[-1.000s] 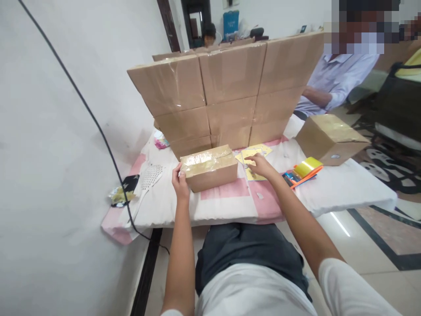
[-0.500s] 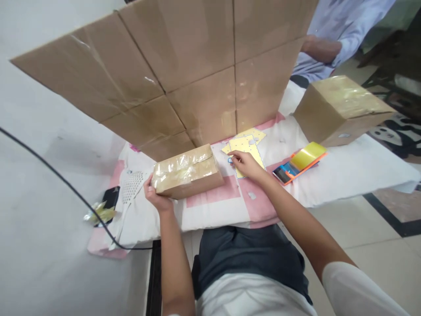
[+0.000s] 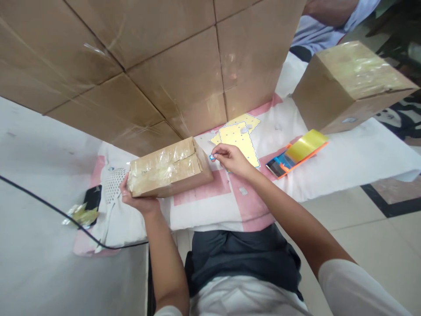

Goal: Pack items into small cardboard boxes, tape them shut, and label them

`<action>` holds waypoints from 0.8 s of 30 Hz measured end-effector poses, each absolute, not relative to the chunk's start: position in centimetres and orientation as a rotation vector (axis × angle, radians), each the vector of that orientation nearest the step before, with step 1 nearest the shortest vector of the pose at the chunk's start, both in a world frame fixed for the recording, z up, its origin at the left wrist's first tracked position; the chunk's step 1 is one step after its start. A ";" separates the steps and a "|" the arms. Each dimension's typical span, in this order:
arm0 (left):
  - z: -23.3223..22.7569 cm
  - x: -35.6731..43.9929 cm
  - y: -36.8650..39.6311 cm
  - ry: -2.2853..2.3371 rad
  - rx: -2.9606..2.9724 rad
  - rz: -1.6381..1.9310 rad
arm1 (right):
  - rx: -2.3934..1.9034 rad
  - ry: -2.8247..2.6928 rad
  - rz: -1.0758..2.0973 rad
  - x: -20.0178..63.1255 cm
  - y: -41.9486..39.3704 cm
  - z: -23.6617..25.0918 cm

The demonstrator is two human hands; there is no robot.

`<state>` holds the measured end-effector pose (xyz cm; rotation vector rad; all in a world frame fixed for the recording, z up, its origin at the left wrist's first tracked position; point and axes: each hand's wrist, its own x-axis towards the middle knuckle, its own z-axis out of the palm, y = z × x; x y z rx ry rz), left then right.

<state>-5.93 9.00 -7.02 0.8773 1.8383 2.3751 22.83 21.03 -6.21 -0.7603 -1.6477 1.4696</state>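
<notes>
The box [image 3: 171, 169] is at the near edge of the table, in front of the stack [image 3: 177, 74] of cartons, its long side running across the person's front and its top facing up with shiny clear tape over the flaps. The left hand [image 3: 140, 197] is clamped on the box's left end, fingers around the end and palm against the lower near corner; whether that end is raised off the cloth [image 3: 355, 162] I cannot tell. The right hand [image 3: 232, 160] is just beyond the box's right end, apart from it, with thumb and forefinger pinched together on a sticker [image 3: 212, 157], small, blue and white. Its other fingers are curled in. Behind and partly under this hand lie yellow sheets [image 3: 238, 138] with dots and wavy edges, overlapping one another near the foot of the stack. A scrap [image 3: 243, 191] of pale material lies on a pink patch of the cloth, nearer the person. To the right is the dispenser [image 3: 297, 153], orange and blue with a yellow roll, and past it the big box [image 3: 348, 87], taped on top. On the far left, near the wall, a black phone [image 3: 93, 197] lies with a crumpled wrapper [image 3: 82, 215] over its edge, and a black cable [image 3: 98, 241] hangs across in front. Beyond the stack, at the upper right, shows a co-worker's arm [image 3: 329, 11]
</notes>
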 end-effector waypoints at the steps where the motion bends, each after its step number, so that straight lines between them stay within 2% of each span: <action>1: -7.0 -5.8 9.0 1.855 0.874 2.359 | -0.744 -1.719 1.408 22.9 20.9 -6.1; 5: -6.9 -5.7 8.9 1.806 0.886 2.356 | -0.734 -2.018 1.156 23.0 20.6 -6.1; 13: -7.2 -6.1 8.9 1.643 0.893 2.410 | -0.782 -2.210 0.952 22.3 20.4 -6.2; 20: -7.5 -6.3 8.6 1.906 1.009 2.247 | -0.872 -2.304 0.844 21.7 19.8 -5.9; 24: -7.5 -6.5 8.5 1.680 1.047 2.335 | -0.941 -2.247 0.875 21.8 19.8 -5.6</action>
